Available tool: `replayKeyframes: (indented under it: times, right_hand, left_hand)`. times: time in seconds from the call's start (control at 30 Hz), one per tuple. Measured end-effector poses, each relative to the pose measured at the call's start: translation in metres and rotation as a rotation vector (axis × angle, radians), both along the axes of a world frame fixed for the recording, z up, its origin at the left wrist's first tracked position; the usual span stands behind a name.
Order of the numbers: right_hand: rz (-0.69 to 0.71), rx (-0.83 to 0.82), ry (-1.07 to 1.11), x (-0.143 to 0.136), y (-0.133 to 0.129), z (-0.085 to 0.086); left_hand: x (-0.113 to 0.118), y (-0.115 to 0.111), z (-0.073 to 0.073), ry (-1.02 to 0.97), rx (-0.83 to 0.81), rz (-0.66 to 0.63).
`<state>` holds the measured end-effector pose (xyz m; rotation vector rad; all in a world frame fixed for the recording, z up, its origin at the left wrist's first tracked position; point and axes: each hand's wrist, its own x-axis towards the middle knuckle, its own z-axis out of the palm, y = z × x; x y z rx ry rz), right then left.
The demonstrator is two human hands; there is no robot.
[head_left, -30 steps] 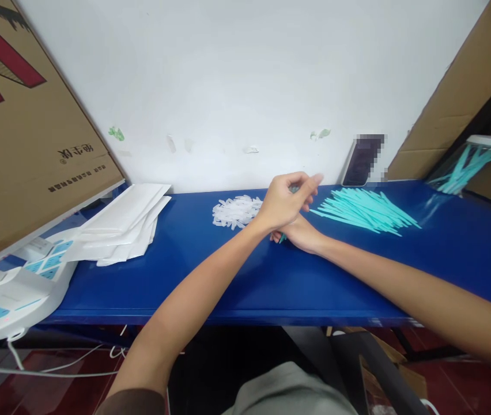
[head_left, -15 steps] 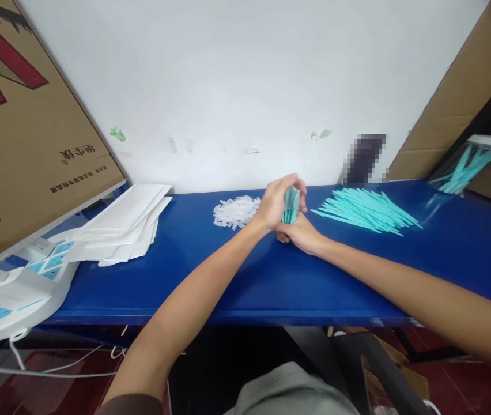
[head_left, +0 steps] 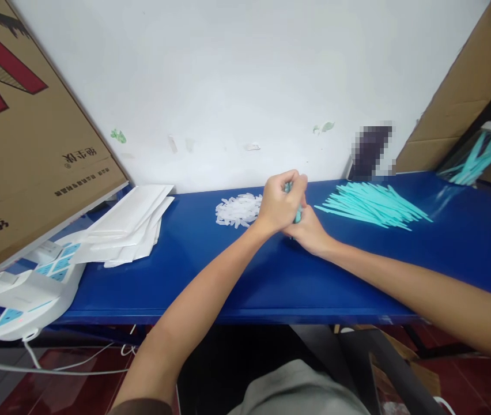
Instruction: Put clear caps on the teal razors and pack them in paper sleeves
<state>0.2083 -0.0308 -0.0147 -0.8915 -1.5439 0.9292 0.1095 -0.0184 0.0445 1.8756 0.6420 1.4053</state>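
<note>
Both my hands meet around a bundle of teal sticks point(head_left: 298, 215) above the blue table. My left hand point(head_left: 282, 199) is wrapped round the upper part, its fingers curled over so that little of the bundle shows. Just below and to the right, my right hand point(head_left: 309, 231) grips the lower part. Left of my hands lies a pile of small translucent white pieces point(head_left: 237, 210), partly behind my left hand. To their right a fanned heap of turquoise sticks point(head_left: 375, 204) rests on the table.
On the blue table point(head_left: 176, 288), white paper envelopes point(head_left: 131, 222) lie at the left beside a white power strip point(head_left: 51, 294). A large cardboard box point(head_left: 33, 150) stands far left. A clear container of turquoise sticks point(head_left: 479, 158) is far right, and a pixelated dark object point(head_left: 370, 153) leans on the wall.
My left hand has closed further over the top of the bundle, which was more exposed before. The camera view has shifted slightly.
</note>
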Motion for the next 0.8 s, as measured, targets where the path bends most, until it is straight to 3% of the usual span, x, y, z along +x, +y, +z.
replayKeyframes:
  times: [0.13,0.33,0.5,0.6,0.7,0.77,0.8]
  right_hand:
    - [-0.048,0.078,0.027,0.002,0.001,-0.002]
    - [-0.078,0.054,-0.058,0.007,0.007,-0.006]
    - [0.044,-0.15,0.007,0.009,0.008,-0.006]
    - [0.123,-0.242,0.041,0.012,0.01,-0.007]
    - [0.138,-0.207,-0.062,0.014,0.01,-0.006]
    - [0.118,-0.16,-0.182,0.014,0.008,-0.005]
    - [0.11,-0.134,-0.248,0.014,0.007,-0.003]
  left_hand:
    - [-0.005,-0.003,0.003,0.139,0.13,0.008]
    - [-0.017,-0.004,0.004,0.46,0.342,0.022]
    - [-0.042,-0.003,0.02,0.598,0.37,0.079]
    - [-0.092,0.019,0.038,0.691,0.303,0.33]
    - [-0.174,0.05,0.048,0.938,0.096,0.7]
    - [-0.235,0.064,0.045,0.828,-0.163,0.909]
    - [-0.264,0.066,0.041,0.628,-0.287,0.932]
